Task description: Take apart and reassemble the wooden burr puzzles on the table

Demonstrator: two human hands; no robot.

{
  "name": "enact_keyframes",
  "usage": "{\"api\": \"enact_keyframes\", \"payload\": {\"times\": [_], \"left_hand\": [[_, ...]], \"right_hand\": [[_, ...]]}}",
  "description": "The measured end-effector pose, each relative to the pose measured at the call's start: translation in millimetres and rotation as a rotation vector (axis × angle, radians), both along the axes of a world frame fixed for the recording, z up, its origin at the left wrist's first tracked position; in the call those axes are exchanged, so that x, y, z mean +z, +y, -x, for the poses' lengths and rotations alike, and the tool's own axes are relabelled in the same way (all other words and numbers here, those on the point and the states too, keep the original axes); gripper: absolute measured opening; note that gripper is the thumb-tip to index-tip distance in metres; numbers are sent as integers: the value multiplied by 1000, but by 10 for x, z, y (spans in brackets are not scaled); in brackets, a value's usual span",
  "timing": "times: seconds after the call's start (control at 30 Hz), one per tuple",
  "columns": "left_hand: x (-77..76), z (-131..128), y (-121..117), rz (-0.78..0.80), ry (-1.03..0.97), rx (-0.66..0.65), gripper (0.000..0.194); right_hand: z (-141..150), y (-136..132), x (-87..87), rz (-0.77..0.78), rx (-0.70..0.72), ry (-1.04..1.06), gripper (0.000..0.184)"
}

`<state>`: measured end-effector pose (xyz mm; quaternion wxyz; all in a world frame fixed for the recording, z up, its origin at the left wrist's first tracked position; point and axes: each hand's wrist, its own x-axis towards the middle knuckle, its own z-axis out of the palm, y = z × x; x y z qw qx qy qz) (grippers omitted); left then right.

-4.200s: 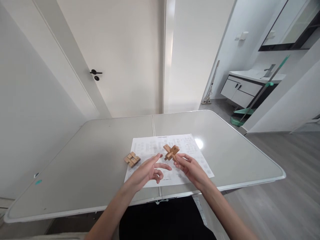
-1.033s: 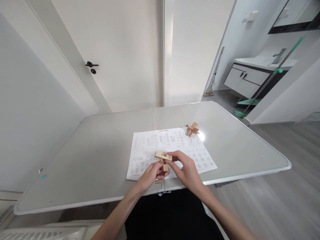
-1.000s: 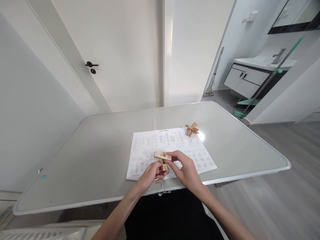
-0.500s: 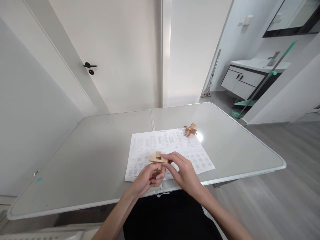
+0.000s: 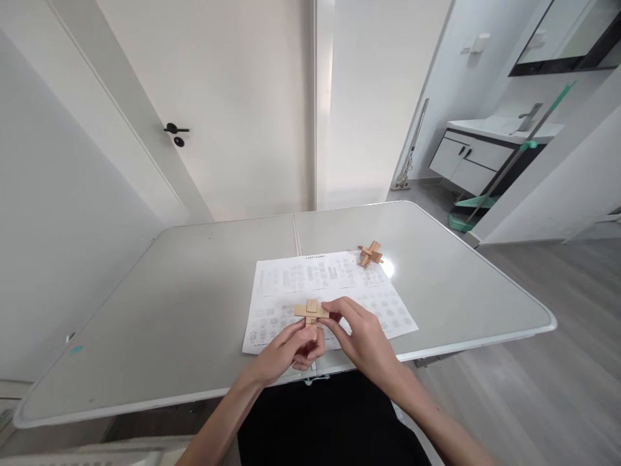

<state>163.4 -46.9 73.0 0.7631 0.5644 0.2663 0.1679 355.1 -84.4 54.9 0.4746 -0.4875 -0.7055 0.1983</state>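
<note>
Holds a pale tan wooden block assembly of crossed, notched bars [image 5: 312, 306] in the left hand [image 5: 291, 346], with fingers curled round its lower, near part and thumb pressed along it. Pinches the right end of its crossways bar between thumb and forefinger of the right hand [image 5: 359, 327], with almost no gap there. Shows a short squarish bar face at the middle of that crossways bar; partly hidden lower down by the left fingers.

Sits in view over the near half of a white rectangular paper sheet [image 5: 320, 268], printed with rows of small grey drawings too faint to make out. Has at its far right corner a brown star-like wooden block assembly [image 5: 370, 254], well apart from both hands.

Lies flat across the seam of a grey-topped table with a white rim [image 5: 194, 310]. Faces, past the far edge, a white door [image 5: 242, 97] with a black lever handle [image 5: 177, 129]. Opens farther right onto a white wash cabinet [image 5: 466, 162].
</note>
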Motion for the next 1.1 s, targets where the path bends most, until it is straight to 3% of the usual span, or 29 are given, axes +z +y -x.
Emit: {"api": "enact_keyframes", "payload": {"times": [0.2,0.4,0.57,0.63,0.77,0.9,1.1], "left_hand": [[56,37,-5,1,8,-25,43],[120,38,-10,7,25,-48,39],[52,76,-76,-80,71,-6,35],[0,111,-88,-141,142,63,47],[-48,170,-23,-368,345,293,93],[-27,170,89,-493,341,323,76],[-64,168,106,-499,296,385,58]], "right_hand": [[-41,-8,41,78,39,83,17],[-48,-12,96,70,152,55,34],[-15,26,51,108,134,101,34],[-15,49,18,122,120,104,33],[-28,100,-38,114,105,93,33],[-14,160,-89,126,101,99,34],[33,191,-165,190,77,148,28]]}}
